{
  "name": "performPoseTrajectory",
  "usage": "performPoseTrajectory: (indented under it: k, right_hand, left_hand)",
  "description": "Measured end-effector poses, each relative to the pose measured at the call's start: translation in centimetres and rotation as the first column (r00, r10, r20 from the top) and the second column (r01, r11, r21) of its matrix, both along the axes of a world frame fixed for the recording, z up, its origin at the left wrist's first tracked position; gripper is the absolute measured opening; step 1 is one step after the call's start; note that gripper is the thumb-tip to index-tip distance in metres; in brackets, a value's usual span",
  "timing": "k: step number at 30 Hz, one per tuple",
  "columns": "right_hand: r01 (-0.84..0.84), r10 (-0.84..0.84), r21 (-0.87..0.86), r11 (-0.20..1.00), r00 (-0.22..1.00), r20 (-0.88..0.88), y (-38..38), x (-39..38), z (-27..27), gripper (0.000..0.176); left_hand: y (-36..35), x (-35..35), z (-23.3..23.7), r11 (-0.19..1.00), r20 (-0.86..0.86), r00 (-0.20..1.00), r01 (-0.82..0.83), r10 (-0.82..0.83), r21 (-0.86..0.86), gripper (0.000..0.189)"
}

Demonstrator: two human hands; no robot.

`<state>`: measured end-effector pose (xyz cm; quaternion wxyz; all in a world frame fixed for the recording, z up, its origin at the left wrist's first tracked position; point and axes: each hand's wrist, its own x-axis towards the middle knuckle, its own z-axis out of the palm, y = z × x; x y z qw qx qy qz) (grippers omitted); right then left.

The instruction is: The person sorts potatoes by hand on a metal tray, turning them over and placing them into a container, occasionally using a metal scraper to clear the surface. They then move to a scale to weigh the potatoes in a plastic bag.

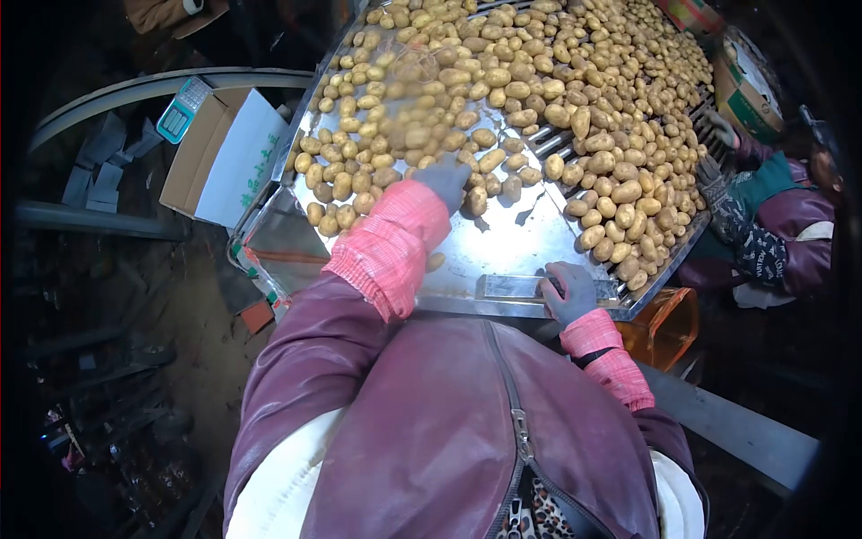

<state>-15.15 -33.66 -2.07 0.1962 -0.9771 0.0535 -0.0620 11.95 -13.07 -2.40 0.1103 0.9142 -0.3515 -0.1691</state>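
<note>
My left hand (444, 182), in a grey glove, reaches into the loose potatoes (346, 171) on the left part of a shiny metal table (530, 235). Its fingers are smeared by motion, so I cannot make out whether they hold a potato. A potato (476, 200) lies right beside it. My right hand (572, 293), also gloved, rests at the table's front edge, by a raised metal strip (510, 287). Its thumb and forefinger are apart, and nothing shows between them.
A large potato heap (620, 180) covers the slatted right side. An open cardboard box (229, 153) and a teal scale (184, 110) stand left. Another person (790, 216) works at the right, near a carton (750, 85). An orange crate (663, 328) sits below the front edge.
</note>
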Motion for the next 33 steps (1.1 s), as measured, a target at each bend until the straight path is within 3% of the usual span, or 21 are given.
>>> performPoseTrajectory:
  k: [6, 9, 10, 13, 14, 16, 17, 20, 23, 24, 27, 30, 33]
  right_hand:
    - [-0.069, 0.074, 0.05, 0.996, 0.992, -0.102, -0.3, 0.3, 0.6, 0.03]
    - [-0.119, 0.126, 0.072, 0.99, 0.988, -0.092, -0.5, 1.3, 1.4, 0.032]
    - [-0.151, 0.153, 0.055, 0.987, 0.988, -0.034, -0.5, 2.3, 1.9, 0.033]
    - [-0.232, 0.226, 0.052, 0.971, 0.969, 0.098, 0.2, 6.3, 2.7, 0.036]
    - [-0.253, 0.242, 0.076, 0.965, 0.962, 0.129, 0.4, 8.3, 2.4, 0.036]
    - [-0.331, 0.308, 0.101, 0.938, 0.931, 0.194, 1.6, 12.8, 1.9, 0.039]
    - [-0.386, 0.356, 0.101, 0.917, 0.906, 0.23, 2.5, 15.3, 1.5, 0.043]
    - [-0.503, 0.501, -0.048, 0.863, 0.839, 0.213, 6.2, 23.1, 0.7, 0.055]
    - [-0.522, 0.546, -0.165, 0.837, 0.818, 0.183, 10.0, 30.1, 0.4, 0.055]
    - [-0.518, 0.555, -0.212, 0.829, 0.809, 0.195, 10.8, 31.3, -0.3, 0.055]
    - [-0.542, 0.575, -0.256, 0.801, 0.815, 0.075, 12.3, 32.4, -2.6, 0.052]
    - [-0.589, 0.622, -0.214, 0.779, 0.77, 0.145, 11.5, 30.7, -3.1, 0.052]
    - [-0.646, 0.668, -0.169, 0.744, 0.714, 0.209, 8.7, 28.1, -3.3, 0.054]
  left_hand:
    - [0.6, 0.0, -0.9, 0.979, 0.043, 0.978, 0.203, -0.202, -0.006, 0.028]
    - [1.8, -1.2, -1.0, 0.986, 0.042, 0.997, 0.077, -0.071, -0.147, 0.026]
    - [2.1, -1.3, -0.7, 0.964, -0.036, 0.999, -0.043, 0.034, -0.261, 0.029]
    - [4.9, -4.2, 3.6, 0.753, -0.275, 0.928, -0.366, 0.251, -0.547, 0.038]
    - [6.4, -4.6, 2.7, 0.617, -0.443, 0.872, -0.468, 0.207, -0.633, 0.05]
    - [9.5, -5.9, 3.4, 0.358, -0.789, 0.613, -0.744, 0.03, -0.564, 0.054]
    - [10.8, -6.6, 3.8, 0.233, -0.885, 0.454, -0.853, -0.109, -0.466, 0.056]
    - [13.9, -9.2, 4.4, 0.002, -0.937, 0.237, -0.969, -0.256, -0.245, 0.042]
    - [14.1, -10.9, 4.7, -0.097, -0.975, 0.221, -0.971, -0.01, -0.219, 0.03]
    - [13.8, -11.1, 5.7, -0.176, -0.987, 0.156, -0.974, -0.045, -0.146, 0.024]
    - [15.2, -11.7, 3.9, -0.16, -0.991, 0.131, -0.978, 0.014, -0.131, 0.033]
    - [16.4, -11.8, 1.6, -0.249, -0.954, 0.167, -0.963, -0.249, -0.104, 0.027]
    - [16.3, -11.4, 1.3, -0.352, -0.959, 0.202, -0.928, -0.2, -0.122, 0.035]
